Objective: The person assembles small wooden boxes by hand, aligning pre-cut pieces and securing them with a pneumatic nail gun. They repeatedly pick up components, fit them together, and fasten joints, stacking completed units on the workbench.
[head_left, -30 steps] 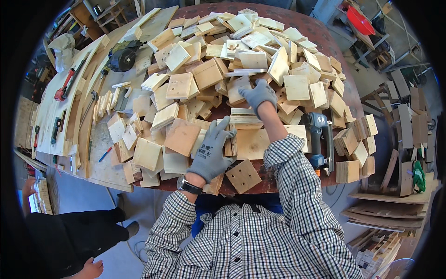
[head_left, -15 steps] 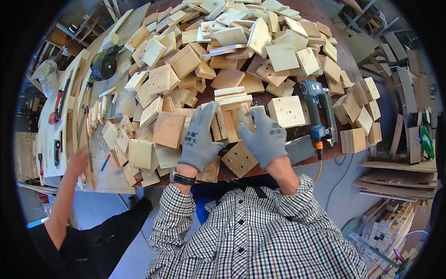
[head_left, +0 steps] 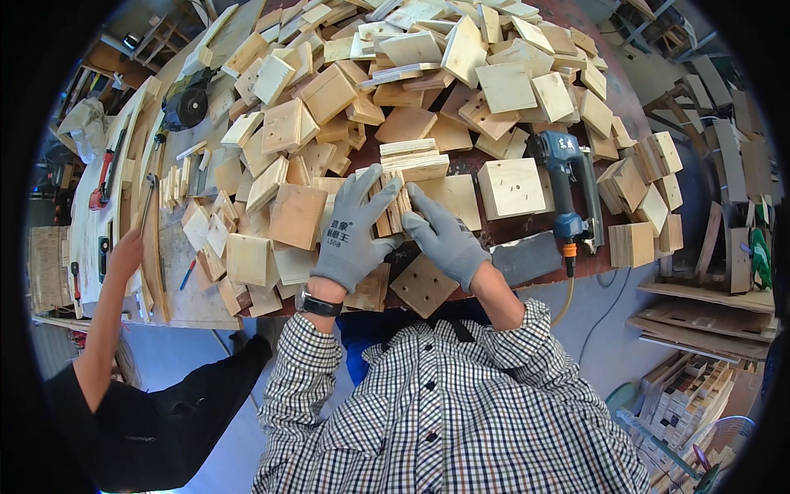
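Observation:
Between my gloved hands stands a small stack of plywood pieces, held on edge over the near side of the table. My left hand, in a grey glove, is closed around the stack's left side, thumb toward me. From the right, my right hand, also gloved, presses its fingers against the stack. Just below them, a square wooden block with several holes lies at the table edge. More layered plywood pieces lie just beyond the fingers.
A large heap of wooden blocks covers the table's far side. On the right lie a blue air nailer with a hose and a dark grey plate. At the left, a co-worker's hand reaches over the boards beside a long thin tool.
My right hand has moved left and closed in on the stack, bringing a blurred wooden piece against it. The co-worker's hand has moved farther over the table.

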Motion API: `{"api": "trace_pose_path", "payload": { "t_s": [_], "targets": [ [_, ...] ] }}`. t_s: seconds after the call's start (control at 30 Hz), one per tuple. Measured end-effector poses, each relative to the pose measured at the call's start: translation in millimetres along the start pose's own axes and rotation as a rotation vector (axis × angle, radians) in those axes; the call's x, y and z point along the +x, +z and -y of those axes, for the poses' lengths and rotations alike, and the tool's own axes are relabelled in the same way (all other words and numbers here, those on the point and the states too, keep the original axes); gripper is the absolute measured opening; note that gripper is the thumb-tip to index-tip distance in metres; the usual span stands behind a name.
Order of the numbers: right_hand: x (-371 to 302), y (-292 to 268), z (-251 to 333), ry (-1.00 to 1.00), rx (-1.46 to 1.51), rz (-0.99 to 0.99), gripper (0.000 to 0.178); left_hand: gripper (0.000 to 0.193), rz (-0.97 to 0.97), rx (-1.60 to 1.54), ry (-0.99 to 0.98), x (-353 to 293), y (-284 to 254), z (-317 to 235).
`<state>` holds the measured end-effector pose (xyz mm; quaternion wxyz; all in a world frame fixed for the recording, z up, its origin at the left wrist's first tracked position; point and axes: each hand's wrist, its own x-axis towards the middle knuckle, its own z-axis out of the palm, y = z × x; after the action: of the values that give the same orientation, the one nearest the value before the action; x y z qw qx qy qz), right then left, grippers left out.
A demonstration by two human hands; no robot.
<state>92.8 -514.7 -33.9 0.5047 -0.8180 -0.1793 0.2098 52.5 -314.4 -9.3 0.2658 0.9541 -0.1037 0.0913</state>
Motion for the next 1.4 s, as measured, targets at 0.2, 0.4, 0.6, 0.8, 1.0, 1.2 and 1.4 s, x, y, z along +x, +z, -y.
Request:
{"api": "trace_pose_path", "payload": {
  "t_s": [0.2,0.4,0.6,0.8,1.0,1.2,1.4],
  "targets": [
    [-2.5,-12.0,-7.1,-0.047,0.355,0.103,0.071,0.083,0.01,-0.039,-0.011,-0.3,2.1,5.9],
    [-10.8,-3.6,-12.1,-0.239,-0.144,0.049,0.08,0.078,-0.011,-0.019,-0.003,3.6,-0.3,1.0],
    [-6.2,-24.5,3.3,-0.06,0.033,0.16,0.075,0.08,-0.016,-0.055,0.001,5.8,-4.8,-0.2],
    [12.0,-5.0,69.0,0.178,-0.502,0.015,0.09,0.092,-0.054,-0.081,-0.019,3.6,6.3,9.9],
    [27.4,-13.5,76.1,0.3,-0.462,0.08,0.093,0.107,-0.086,-0.157,-0.064,5.3,9.8,10.8],
    [38.8,-7.4,99.8,0.342,-0.627,0.117,0.089,0.114,-0.107,-0.156,-0.027,5.0,14.3,12.9],
    [25.5,-22.1,83.6,0.36,-0.368,-0.021,0.07,0.122,-0.138,-0.354,-0.259,-13.1,5.4,2.1]
  ]
}}
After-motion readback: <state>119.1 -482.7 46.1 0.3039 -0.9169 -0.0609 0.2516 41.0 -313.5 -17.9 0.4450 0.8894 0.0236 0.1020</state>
